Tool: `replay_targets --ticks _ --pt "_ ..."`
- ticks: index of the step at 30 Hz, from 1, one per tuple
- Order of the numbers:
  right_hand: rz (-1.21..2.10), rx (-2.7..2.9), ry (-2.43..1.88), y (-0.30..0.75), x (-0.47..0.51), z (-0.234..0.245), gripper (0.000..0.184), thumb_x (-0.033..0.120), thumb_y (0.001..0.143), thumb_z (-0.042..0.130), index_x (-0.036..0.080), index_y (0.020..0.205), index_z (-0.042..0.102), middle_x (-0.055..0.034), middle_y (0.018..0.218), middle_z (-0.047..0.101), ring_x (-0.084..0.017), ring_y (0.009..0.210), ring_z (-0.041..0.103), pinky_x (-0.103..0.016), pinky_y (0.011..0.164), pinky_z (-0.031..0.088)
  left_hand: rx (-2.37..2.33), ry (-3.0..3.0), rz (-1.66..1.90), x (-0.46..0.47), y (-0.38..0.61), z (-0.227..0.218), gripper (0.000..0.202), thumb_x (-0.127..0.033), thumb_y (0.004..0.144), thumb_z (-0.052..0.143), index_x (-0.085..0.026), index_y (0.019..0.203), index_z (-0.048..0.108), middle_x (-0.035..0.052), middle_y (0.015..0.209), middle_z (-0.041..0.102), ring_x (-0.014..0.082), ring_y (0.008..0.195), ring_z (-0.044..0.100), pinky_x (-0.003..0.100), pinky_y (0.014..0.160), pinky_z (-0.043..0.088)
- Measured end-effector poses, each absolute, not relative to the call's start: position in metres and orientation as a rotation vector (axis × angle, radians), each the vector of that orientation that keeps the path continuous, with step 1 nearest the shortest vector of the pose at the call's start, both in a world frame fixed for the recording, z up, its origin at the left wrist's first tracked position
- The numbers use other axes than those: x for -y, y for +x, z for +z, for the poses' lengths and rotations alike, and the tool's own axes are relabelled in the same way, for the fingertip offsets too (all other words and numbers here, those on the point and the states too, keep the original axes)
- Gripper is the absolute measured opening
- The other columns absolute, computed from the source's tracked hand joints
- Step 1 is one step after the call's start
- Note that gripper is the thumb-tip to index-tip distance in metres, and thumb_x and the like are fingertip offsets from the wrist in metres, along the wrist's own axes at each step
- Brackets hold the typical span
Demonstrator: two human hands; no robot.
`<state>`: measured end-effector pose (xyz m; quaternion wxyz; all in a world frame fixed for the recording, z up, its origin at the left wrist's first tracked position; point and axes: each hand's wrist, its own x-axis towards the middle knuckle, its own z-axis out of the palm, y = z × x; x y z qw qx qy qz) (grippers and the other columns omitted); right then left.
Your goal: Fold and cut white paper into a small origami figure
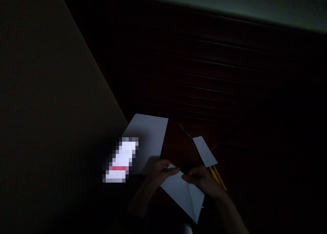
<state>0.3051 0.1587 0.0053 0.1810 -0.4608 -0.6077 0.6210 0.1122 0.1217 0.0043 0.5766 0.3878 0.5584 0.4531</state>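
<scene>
A creased sheet of white paper (182, 193) is held low in the view, tilted, with a fold line running down its right part. My left hand (159, 171) pinches its upper left corner, thumb lying on top. At its upper right edge, my right hand (201, 179) has its fingers closed on the paper. Just beyond my right hand lies a smaller white paper strip (205, 151). A yellow-handled tool (218, 179), partly covered by that strip and my hand, sticks out below it; its kind is hard to make out in the dark.
A large white sheet (150, 138) lies to the left, with a bright, pixelated screen-like object (121, 160) over its lower left. A thin pen-like item (185, 130) lies near the strip. Dark slatted wood (204, 63) rises behind, and a plain wall (51, 74) stands left.
</scene>
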Motion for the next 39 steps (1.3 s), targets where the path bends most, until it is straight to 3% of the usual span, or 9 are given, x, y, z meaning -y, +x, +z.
replay_targets --ticks 8,22,26,32,36,39 --pt "1.774 1.746 -1.264 0.312 -0.160 0.017 0.031 0.043 0.067 0.065 0.014 0.055 0.066 0.0026 0.048 0.050 -0.009 0.046 0.036 -0.021 0.045 0.024 -1.494 0.863 1.152 -0.124 0.104 0.004 0.024 -0.038 0.059 0.071 -0.014 0.059 0.066 0.0003 0.053 0.063 0.0147 0.051 0.059 0.021 0.046 0.041" --pt "1.763 1.782 -1.250 0.321 -0.163 0.018 0.031 0.041 0.070 0.064 0.013 0.055 0.065 0.0023 0.049 0.051 -0.009 0.047 0.039 -0.021 0.046 0.028 -1.486 0.836 1.141 -0.123 0.107 0.001 0.026 -0.038 0.058 0.072 -0.013 0.064 0.066 0.0016 0.057 0.063 0.0154 0.053 0.059 0.022 0.048 0.042" --pt "1.763 1.778 -1.263 0.326 -0.164 0.018 0.032 0.041 0.070 0.064 0.013 0.056 0.065 0.0007 0.050 0.057 -0.010 0.047 0.046 -0.022 0.047 0.033 -1.516 0.855 1.165 -0.124 0.105 0.004 0.028 -0.041 0.059 0.070 -0.013 0.065 0.066 0.0011 0.057 0.062 0.0153 0.054 0.058 0.022 0.049 0.041" --pt "1.808 1.675 -1.273 0.356 -0.175 0.021 0.033 0.042 0.075 0.060 0.011 0.065 0.067 -0.0084 0.062 0.067 -0.017 0.057 0.060 -0.028 0.057 0.045 -1.781 0.898 1.220 -0.125 0.079 0.020 0.026 -0.039 0.053 0.073 -0.015 0.060 0.067 -0.0015 0.052 0.058 0.0148 0.054 0.055 0.022 0.048 0.039" --pt "1.490 1.548 -1.307 0.354 -0.177 0.028 0.028 0.040 0.078 0.057 0.014 0.079 0.067 -0.0082 0.080 0.068 -0.020 0.076 0.061 -0.028 0.068 0.045 -1.655 0.892 1.203 -0.123 0.086 0.020 0.024 -0.038 0.057 0.072 -0.015 0.063 0.068 -0.0003 0.056 0.061 0.0152 0.056 0.057 0.022 0.050 0.040" --pt "1.531 1.690 -1.221 0.334 -0.172 0.028 0.027 0.038 0.074 0.063 0.019 0.094 0.065 -0.0056 0.093 0.066 -0.021 0.088 0.058 -0.028 0.075 0.044 -1.481 0.856 1.171 -0.122 0.105 0.011 0.024 -0.037 0.061 0.070 -0.014 0.063 0.066 -0.0001 0.056 0.061 0.0143 0.054 0.057 0.021 0.049 0.039"
